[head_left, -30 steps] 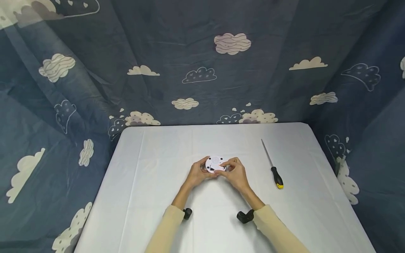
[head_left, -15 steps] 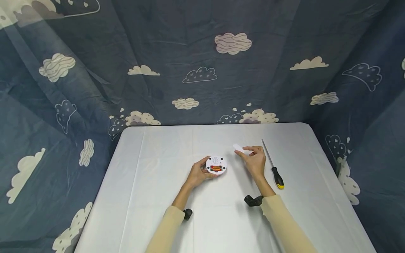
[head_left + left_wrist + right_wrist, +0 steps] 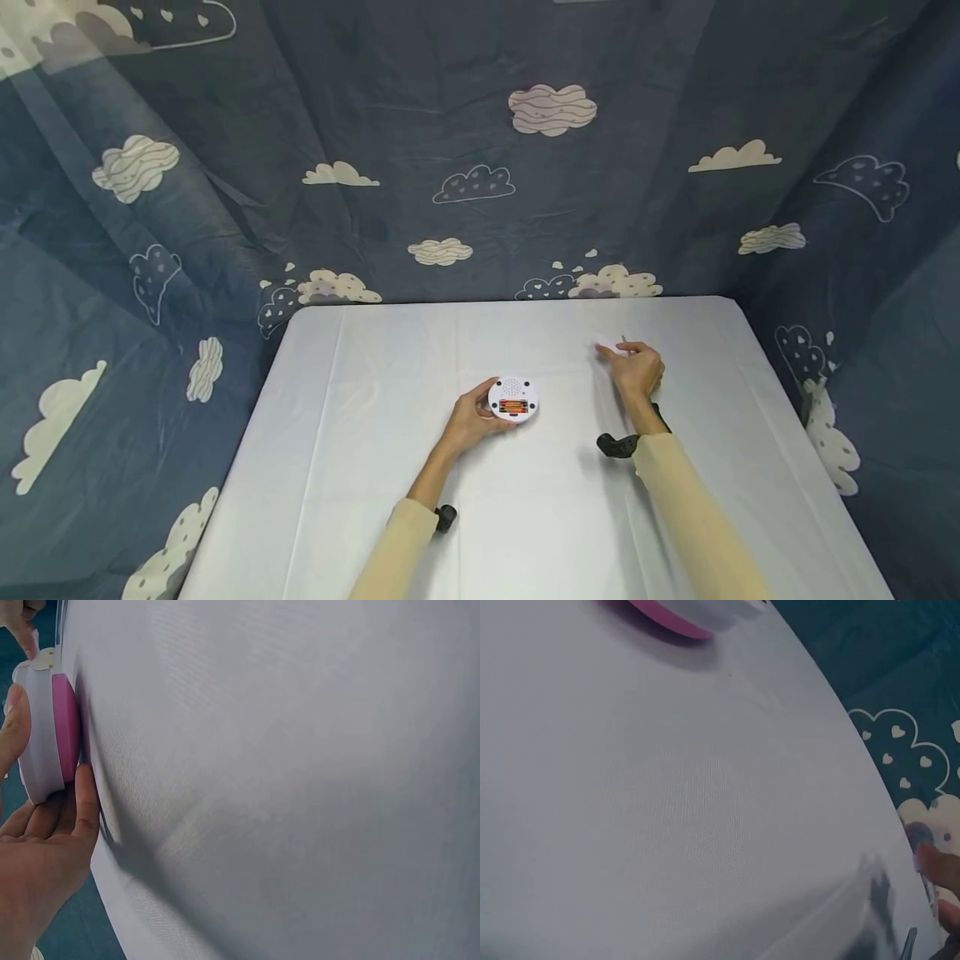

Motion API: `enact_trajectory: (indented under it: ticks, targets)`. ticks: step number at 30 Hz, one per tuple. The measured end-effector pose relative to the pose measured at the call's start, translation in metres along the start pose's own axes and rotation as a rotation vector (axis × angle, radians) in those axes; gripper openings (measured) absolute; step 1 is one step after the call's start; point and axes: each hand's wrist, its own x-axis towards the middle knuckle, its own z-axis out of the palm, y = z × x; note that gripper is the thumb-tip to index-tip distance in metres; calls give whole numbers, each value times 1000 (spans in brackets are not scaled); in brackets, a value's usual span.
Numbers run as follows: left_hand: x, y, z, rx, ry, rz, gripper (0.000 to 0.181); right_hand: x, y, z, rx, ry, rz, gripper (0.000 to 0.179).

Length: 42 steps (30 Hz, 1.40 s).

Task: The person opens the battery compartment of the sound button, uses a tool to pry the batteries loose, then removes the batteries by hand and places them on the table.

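Note:
My left hand (image 3: 468, 423) grips a round white device (image 3: 512, 389) by its left edge, back side up. Speaker holes and dark feet show on that back, and its battery compartment lies uncovered with orange-and-black batteries (image 3: 513, 407) inside. In the left wrist view the device has a pink front part (image 3: 66, 727), close over the table. Over to the right, my right hand (image 3: 636, 372) pinches a small white battery cover (image 3: 604, 341) between thumb and finger. A screwdriver (image 3: 908, 943) lies by that hand, mostly hidden under the hand and wrist in the head view.
A white cloth-covered table (image 3: 390, 375) spreads beneath both hands. Behind and beside it hangs a dark blue curtain (image 3: 480, 117) with cloud prints. Black cameras sit on both wrists, the right camera (image 3: 617, 446) sticking out over the table.
My right hand has pulled the battery cover off the device, exposing the batteries, and carried it right to beside the screwdriver. The left hand has kept its hold in about the same place.

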Motion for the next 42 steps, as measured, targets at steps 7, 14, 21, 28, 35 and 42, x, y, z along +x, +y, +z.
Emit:
enact_trajectory:
  ticks: [7, 14, 21, 28, 35, 42]
  targets:
    - [-6, 0, 1, -10, -2, 0, 96, 0, 5, 4, -145, -37, -35, 41]
    - [-4, 0, -1, 17, 4, 1, 95, 0, 6, 4, -207, -73, -44, 41]
    - [4, 5, -4, 28, 1, 23, 94, -5, -5, -20, -145, -120, -23, 58]
    - [2, 0, -4, 14, 2, 18, 94, -29, 9, -66, -224, -199, -139, 74]
    - [2, 0, -3, 25, 14, 25, 95, -46, 36, -104, -446, -319, -179, 81]
    - [2, 0, -2, 20, 6, 31, 93, -58, 66, -113, -444, -289, -255, 53]
